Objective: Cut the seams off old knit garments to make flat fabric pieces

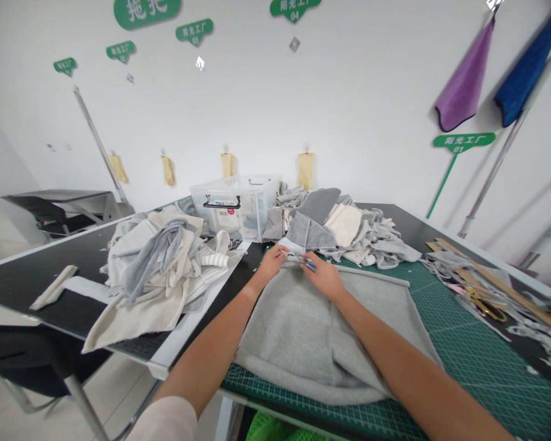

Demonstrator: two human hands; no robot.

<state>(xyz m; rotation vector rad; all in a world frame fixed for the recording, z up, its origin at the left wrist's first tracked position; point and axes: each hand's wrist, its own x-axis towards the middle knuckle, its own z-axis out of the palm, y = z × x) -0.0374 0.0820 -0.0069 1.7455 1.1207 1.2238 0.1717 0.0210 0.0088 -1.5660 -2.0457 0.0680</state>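
Note:
A large piece of grey knit fabric (pixel 294 324) lies over the green cutting mat (pixel 468 331), its far and near edges rolled or folded. My left hand (pixel 272 262) pinches the far edge of this fabric near its left corner. Close beside it, my right hand (pixel 325 277) is closed around a small tool with a blue part (pixel 310 266), held at the same edge. The tool's working end is too small to make out. Both forearms reach over the cloth, the right one crossing its right half.
Fabric scraps are heaped at left (pixel 151 257) and behind my hands (pixel 349 226), beside a clear plastic box (pixel 243 208). Gold-handled scissors (pixel 484 305), wooden strips (pixel 518 294) and shredded offcuts lie at right. A black chair (pixel 32 355) stands at front left.

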